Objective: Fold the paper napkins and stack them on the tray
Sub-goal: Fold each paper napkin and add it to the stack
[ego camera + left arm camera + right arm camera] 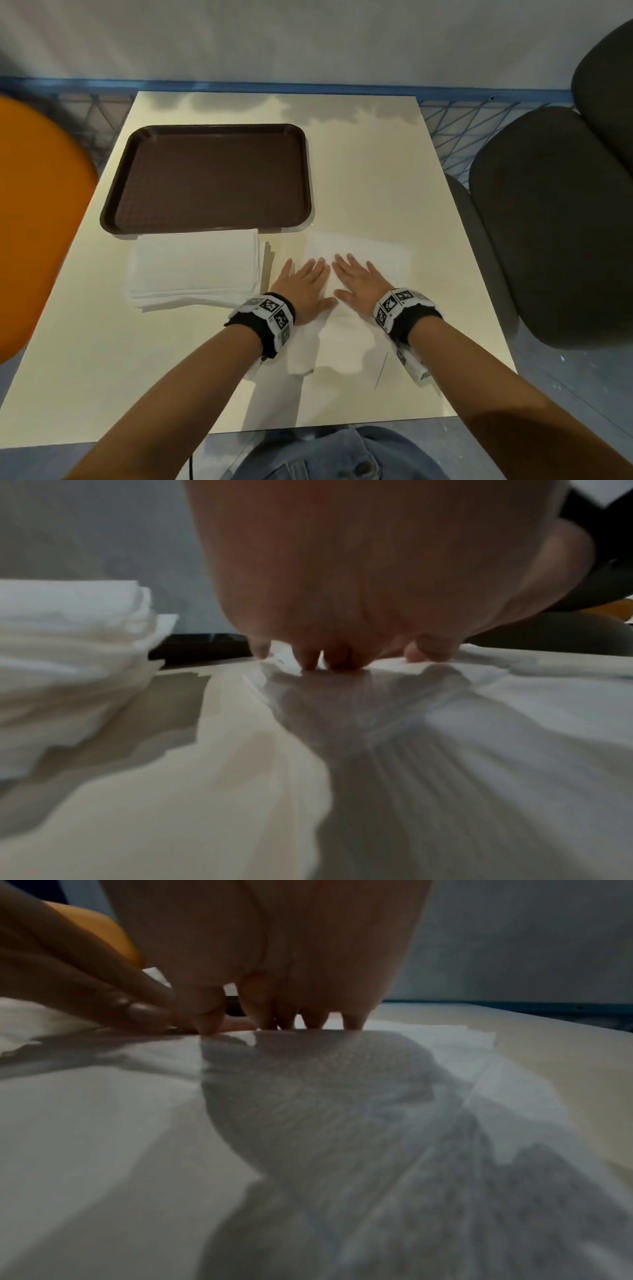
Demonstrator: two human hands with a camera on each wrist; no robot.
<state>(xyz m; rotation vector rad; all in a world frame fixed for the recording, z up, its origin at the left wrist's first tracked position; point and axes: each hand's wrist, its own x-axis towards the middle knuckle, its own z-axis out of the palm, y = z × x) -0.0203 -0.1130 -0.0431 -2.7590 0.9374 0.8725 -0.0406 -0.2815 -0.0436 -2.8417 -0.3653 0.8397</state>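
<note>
A single white paper napkin [363, 250] lies spread on the cream table, right of centre. My left hand [303, 286] and right hand [358, 281] lie flat on it side by side, fingers straight and pointing away from me. In the left wrist view the left hand [339, 658] touches the napkin [514, 723] with its fingertips; in the right wrist view the right hand [308, 1020] presses the napkin [342, 1096]. A pile of white napkins [195, 269] sits left of my hands, just in front of the empty brown tray [209, 178].
The table [376, 154] ends close to my lap. An orange chair [37, 219] stands at the left and a dark grey chair [555, 222] at the right. A blue rail and grey wall run behind the table's far edge.
</note>
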